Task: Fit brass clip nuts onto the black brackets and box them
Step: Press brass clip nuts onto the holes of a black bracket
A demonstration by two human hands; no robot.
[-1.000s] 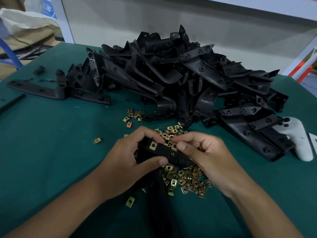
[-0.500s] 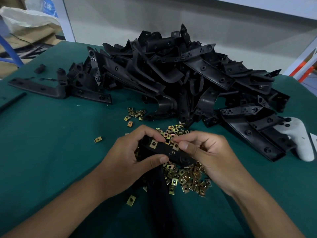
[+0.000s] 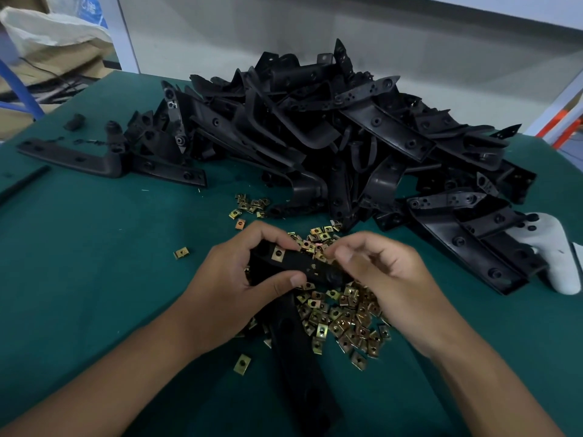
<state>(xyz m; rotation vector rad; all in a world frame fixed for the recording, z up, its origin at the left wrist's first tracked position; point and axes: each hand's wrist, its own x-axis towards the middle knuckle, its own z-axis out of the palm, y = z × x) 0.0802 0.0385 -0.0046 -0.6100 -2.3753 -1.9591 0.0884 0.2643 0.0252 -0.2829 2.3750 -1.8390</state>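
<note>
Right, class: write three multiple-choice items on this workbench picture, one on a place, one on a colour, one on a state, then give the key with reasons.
1. Where is the white controller?
A. right of the bracket pile
B. at the table's left edge
C. in a hand

2. What colour is the table cover?
A. red
B. green
C. white

3. What is the left hand doing?
A. lying flat on the table
B. gripping a black bracket
C. lifting the controller

Key: 1 A, it lies beside the pile's right end. 2 B, green cloth shows around everything. 3 B, fingers curl round the bracket, which carries a brass clip nut.
</note>
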